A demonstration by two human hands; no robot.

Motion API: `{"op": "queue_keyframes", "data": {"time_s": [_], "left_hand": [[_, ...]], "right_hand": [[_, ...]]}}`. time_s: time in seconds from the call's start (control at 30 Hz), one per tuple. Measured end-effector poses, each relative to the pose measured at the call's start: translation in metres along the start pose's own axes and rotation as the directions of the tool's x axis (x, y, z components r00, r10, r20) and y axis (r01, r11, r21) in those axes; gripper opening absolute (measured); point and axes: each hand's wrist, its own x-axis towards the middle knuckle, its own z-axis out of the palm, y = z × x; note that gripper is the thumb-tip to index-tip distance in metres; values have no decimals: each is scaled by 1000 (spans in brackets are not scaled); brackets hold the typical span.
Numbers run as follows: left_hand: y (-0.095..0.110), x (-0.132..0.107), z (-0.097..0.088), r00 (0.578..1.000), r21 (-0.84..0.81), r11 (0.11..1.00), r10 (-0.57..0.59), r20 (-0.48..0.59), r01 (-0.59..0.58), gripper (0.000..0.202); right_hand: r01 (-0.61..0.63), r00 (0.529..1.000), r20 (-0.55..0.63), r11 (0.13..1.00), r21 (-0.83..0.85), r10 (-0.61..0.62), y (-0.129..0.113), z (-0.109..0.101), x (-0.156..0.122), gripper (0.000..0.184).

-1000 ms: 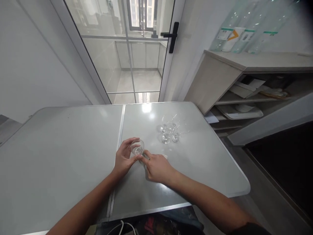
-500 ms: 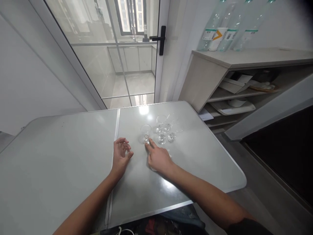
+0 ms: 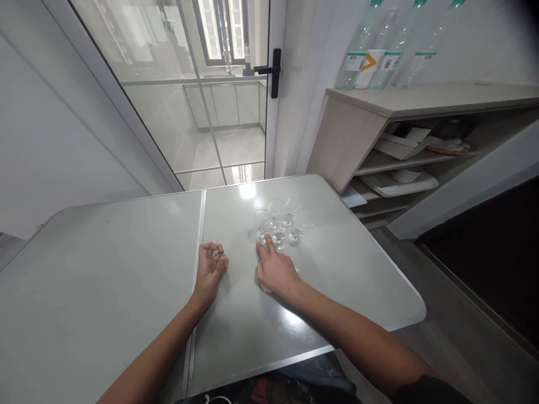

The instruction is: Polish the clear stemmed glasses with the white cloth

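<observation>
A small clear stemmed glass (image 3: 263, 217) stands at the left of a cluster of similar glasses (image 3: 288, 220). The index and middle fingers of my right hand (image 3: 277, 271) reach its round foot, while the other fingers are folded under. White cloth or tissue (image 3: 266, 289) shows at both edges of that hand, mostly hidden beneath the palm. To the left, near the table seam, my left hand (image 3: 211, 264) rests on its side, its fingers curled in toward the thumb. Nothing is visible in it.
The glossy grey table (image 3: 126, 280) has a metal seam (image 3: 201, 219) down its middle. Beyond its far edge is a glass door with a black handle (image 3: 274, 72). A shelf unit (image 3: 357, 123) at the right carries several clear bottles (image 3: 381, 70) on top.
The glass at my right fingertips has slid right, up against the other glasses. My right hand has shifted slightly right with it. My left fingers and thumb have drawn closer together.
</observation>
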Motion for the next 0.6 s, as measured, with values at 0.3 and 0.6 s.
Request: {"op": "queue_keyframes", "data": {"time_s": [0.3, 0.6], "left_hand": [[0, 0, -1, 999, -23, 999, -36, 12, 36, 23], [-8, -4, -5, 879, 377, 926, -197, 435, 21, 58]], "right_hand": [[-8, 999, -41, 1000, 8, 8, -3, -3, -4, 68], [566, 824, -74, 812, 141, -561, -14, 4, -24, 16]]}}
